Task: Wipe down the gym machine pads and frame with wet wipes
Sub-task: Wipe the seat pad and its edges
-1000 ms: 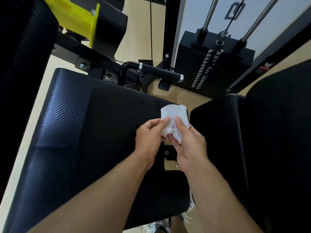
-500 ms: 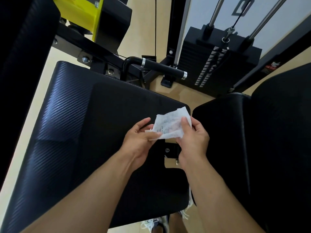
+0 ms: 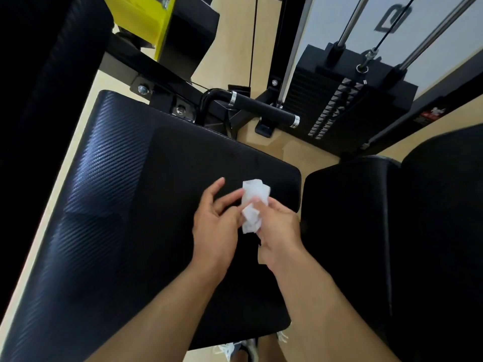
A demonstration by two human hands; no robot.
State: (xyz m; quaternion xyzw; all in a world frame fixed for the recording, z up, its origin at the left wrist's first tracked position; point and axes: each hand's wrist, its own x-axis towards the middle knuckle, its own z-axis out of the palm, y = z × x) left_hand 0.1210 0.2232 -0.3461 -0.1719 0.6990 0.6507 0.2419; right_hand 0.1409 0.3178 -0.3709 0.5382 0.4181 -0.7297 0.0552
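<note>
Above the right part of the black seat pad [image 3: 146, 205], a white wet wipe [image 3: 254, 205] is bunched into a crumpled, upright wad between the person's two hands. The right hand [image 3: 281, 231] grips its lower half, thumb and fingers curled round it, with the thumb tip pressed across the front of the wad. The left hand [image 3: 215, 226] is mostly spread: its fingers are fairly straight and fanned, one pointing up and away from the wipe, while another reaches across to touch the wipe's left edge; whether it pinches the wipe there cannot be told. Both hands are held over the pad rather than pressed on it. The pad has a woven, carbon-like texture along its left side. Just right of it, across a narrow gap, sits a second black pad [image 3: 347, 231]. Beyond the seat's far edge a black handle grip [image 3: 264, 108] with chrome collars juts out from the frame, and farther right stands the weight stack [image 3: 347, 103] on its guide rods. A yellow bracket [image 3: 141, 19] shows at the upper left, over a tan floor [image 3: 230, 37].
</note>
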